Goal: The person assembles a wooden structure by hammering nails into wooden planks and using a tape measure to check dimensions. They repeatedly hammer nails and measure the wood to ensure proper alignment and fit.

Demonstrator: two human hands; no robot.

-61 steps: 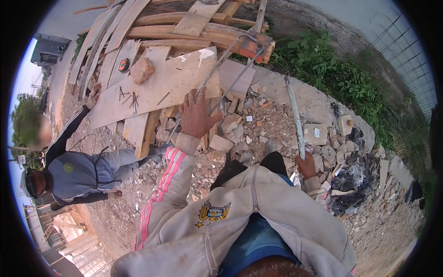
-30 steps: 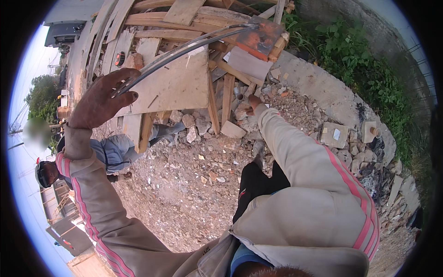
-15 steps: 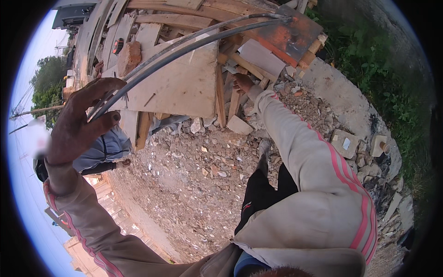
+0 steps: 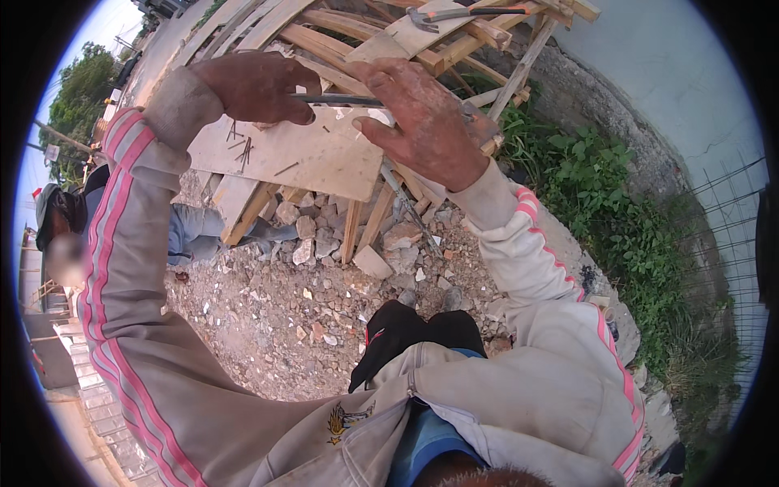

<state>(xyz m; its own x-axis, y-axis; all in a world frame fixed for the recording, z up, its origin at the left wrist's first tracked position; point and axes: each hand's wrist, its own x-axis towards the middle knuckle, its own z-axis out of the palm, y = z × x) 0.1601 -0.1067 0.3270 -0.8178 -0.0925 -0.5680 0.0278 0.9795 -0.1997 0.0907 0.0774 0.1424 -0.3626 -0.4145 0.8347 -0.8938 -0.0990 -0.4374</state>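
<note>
A dark grey metal bar (image 4: pixel 345 101) runs crosswise between my hands, above a pale board (image 4: pixel 300 150). My left hand (image 4: pixel 256 88) is closed around its left end, thumb and fingers curled over it. My right hand (image 4: pixel 426 122) is bent over the other end, with its thumb standing apart; its palm and part of the grip are hidden. Several loose nails (image 4: pixel 246 152) lie on the board below my left hand. Under my right wrist a thin grey rod (image 4: pixel 414 213) slants down to the rubble; whether it joins the bar I cannot tell.
A claw hammer (image 4: pixel 466 13) lies on planks at the back. Timber (image 4: pixel 333 36) is stacked beyond the board. Rubble (image 4: pixel 243 325) covers the ground. Plants (image 4: pixel 600 195) and a pale wall (image 4: pixel 673 73) stand on the right. Another person (image 4: pixel 73 203) is close on the left.
My right hand has risen from the timber beside the board to the bar. My left hand has moved right and closed. The view has shifted, bringing the hammer and wall into sight.
</note>
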